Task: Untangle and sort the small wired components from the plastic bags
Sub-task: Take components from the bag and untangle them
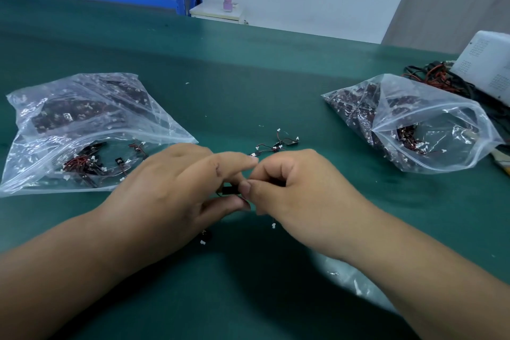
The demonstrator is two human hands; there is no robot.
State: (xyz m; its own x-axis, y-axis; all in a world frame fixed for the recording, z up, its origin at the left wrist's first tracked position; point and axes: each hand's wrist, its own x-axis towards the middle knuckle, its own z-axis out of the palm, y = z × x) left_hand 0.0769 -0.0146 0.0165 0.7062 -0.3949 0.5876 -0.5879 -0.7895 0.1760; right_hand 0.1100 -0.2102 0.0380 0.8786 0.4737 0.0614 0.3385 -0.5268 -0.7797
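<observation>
The left hand [171, 182] and right hand [298, 190] pinch one featherlight wired component [229, 190] between their fingers [237, 163]; its thin, floppy leads probably favour gripping the black body.

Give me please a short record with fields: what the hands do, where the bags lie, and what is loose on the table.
left hand: pinches a small black component
right hand: pinches the same component
left bag: flat on the table, left of the hands
right bag: right of the hands, mouth open
loose components: on the table beyond the hands, between the bags
white box: far right edge
</observation>
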